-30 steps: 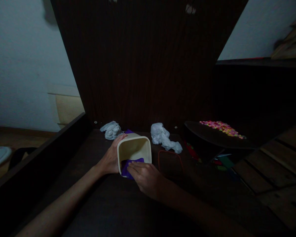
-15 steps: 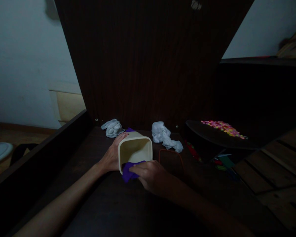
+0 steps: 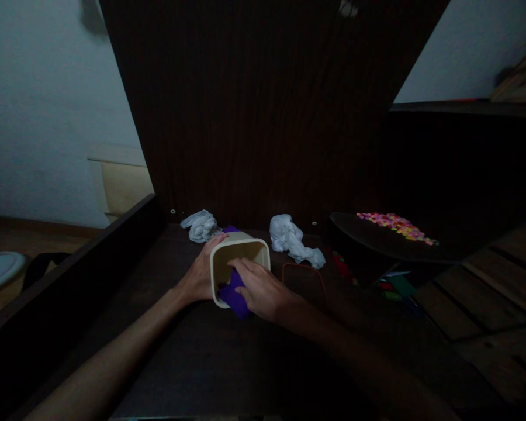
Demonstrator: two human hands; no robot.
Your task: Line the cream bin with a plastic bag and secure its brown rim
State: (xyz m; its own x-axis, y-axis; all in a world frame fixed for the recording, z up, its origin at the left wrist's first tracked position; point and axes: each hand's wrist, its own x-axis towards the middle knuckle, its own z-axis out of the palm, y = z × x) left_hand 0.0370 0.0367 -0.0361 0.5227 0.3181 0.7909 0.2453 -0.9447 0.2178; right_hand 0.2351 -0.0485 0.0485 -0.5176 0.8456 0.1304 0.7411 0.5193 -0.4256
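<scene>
A cream square container (image 3: 228,250) lies tipped on its side on the dark table (image 3: 201,362), its mouth toward me. My left hand (image 3: 199,275) grips its left wall and holds it steady. My right hand (image 3: 256,286) is closed on a purple cloth (image 3: 233,297) and reaches into the container's mouth, pressing the cloth against the inside. A bit of purple also shows behind the container's far edge.
Two crumpled white cloths (image 3: 199,225) (image 3: 293,241) lie at the back of the table. A dark lid with an orange rim (image 3: 304,282) lies right of the container. Further right a dark tray (image 3: 377,240) carries small coloured pieces (image 3: 394,225). A dark wooden panel (image 3: 263,105) rises behind.
My right hand has moved from the container's lower rim up into its mouth, taking the purple cloth with it. My left hand has stayed on the container.
</scene>
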